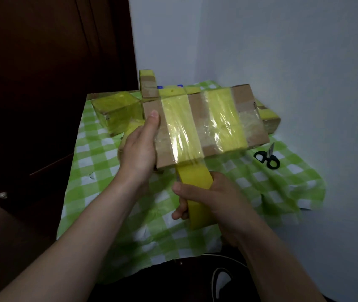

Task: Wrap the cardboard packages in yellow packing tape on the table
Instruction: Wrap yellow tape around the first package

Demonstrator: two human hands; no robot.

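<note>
**On the checked surface: package and tape roll in hand**

On the surface point(99, 168), over a green-and-white checked cloth point(261, 184), the items are as follows.

1. Cardboard package point(197, 118): long and flat, held tilted. Two bands of yellow tape cross its top face, with bare cardboard between them and at both ends.
2. Left hand point(138, 149): grips the package's left end. The thumb lies flat on the top face; the other fingers are hidden beneath.
3. Yellow tape roll point(195, 182): just below the package's near edge. A strip runs from it up onto the left band.
4. Right hand point(213, 203): fingers point(179, 211) curled round the roll, thumb laid across its outer face.
5. Wrapped yellow package point(117, 110): on the cloth, left of the held one.
6. Upright taped package point(148, 83): at the back of the surface.
7. Partly taped package point(269, 116): lying behind the held package's right end.
8. Black-handled scissors point(266, 159): on the cloth at right, well apart from both hands.
</note>
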